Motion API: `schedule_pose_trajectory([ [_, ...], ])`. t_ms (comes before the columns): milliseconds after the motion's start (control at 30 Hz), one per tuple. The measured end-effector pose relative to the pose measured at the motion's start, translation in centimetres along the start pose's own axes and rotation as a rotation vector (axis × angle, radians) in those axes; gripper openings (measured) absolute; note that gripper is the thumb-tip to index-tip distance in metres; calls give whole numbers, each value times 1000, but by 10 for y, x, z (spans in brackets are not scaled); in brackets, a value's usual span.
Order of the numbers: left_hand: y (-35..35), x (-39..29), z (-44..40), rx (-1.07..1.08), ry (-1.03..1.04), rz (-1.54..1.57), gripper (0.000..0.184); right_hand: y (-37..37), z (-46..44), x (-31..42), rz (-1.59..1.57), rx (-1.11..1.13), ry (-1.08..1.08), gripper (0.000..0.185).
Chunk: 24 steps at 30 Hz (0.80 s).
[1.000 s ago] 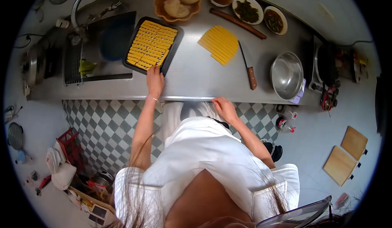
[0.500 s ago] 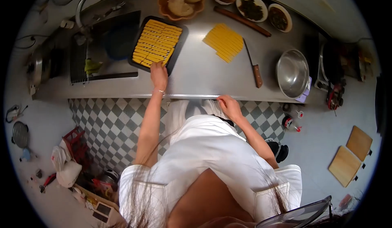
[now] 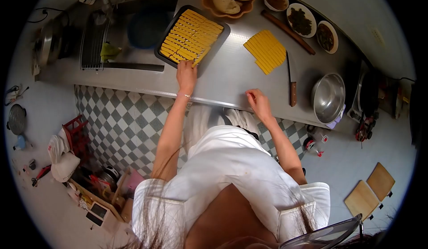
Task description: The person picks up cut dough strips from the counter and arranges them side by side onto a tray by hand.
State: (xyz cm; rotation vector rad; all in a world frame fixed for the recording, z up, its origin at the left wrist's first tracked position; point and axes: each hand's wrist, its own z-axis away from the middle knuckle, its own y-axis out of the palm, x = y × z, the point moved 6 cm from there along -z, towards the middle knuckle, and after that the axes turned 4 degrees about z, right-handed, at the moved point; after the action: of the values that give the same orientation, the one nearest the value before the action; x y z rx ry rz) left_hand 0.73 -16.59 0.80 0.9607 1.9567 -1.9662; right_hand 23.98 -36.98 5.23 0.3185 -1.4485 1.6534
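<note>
My left hand (image 3: 187,76) reaches over the near rim of a dark baking tray (image 3: 225,34). Its fingertips are closed on the end of a yellow dough strip (image 3: 196,62) at the tray's near right corner. Rows of similar yellow strips (image 3: 189,33) fill most of the tray, with dark gaps between them. My right hand (image 3: 259,104) hovers at the counter's front edge, fingers curled together, and nothing shows in it. Further right, a cut yellow sheet of strips (image 3: 266,51) lies flat on the steel counter, beside a knife (image 3: 293,91) with a wooden handle.
A rolling pin (image 3: 289,32) lies behind the cut sheet. Along the back stand a basket (image 3: 207,4) of dough lumps (image 3: 226,3) and several bowls of food (image 3: 302,21). A steel bowl (image 3: 328,98) sits at right; a sink (image 3: 133,66) is at left.
The view has swung, so the counter appears shifted right and tilted. My right hand has come up from the counter edge toward the counter top. My left hand stays at the tray's near edge.
</note>
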Motion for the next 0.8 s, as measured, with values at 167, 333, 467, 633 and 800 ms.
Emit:
schedule_pose_trajectory([
  [167, 18, 2, -7, -29, -4, -104, 22, 20, -30, 35, 20, 54, -65, 14],
  [333, 21, 3, -11, 2, -58, -86, 19, 39, -61, 63, 17, 105, -122, 15],
  [467, 26, 4, -17, 116, -179, -15, 20, 44, -93, 81, 2, 44, -234, 15],
  [633, 29, 12, -20, 103, -344, 188, 22, 54, -124, 91, 46, 83, -240, 17],
  [800, 23, 9, -25, 91, -328, 202, 16, 79, -162, 115, 146, 28, -603, 30],
])
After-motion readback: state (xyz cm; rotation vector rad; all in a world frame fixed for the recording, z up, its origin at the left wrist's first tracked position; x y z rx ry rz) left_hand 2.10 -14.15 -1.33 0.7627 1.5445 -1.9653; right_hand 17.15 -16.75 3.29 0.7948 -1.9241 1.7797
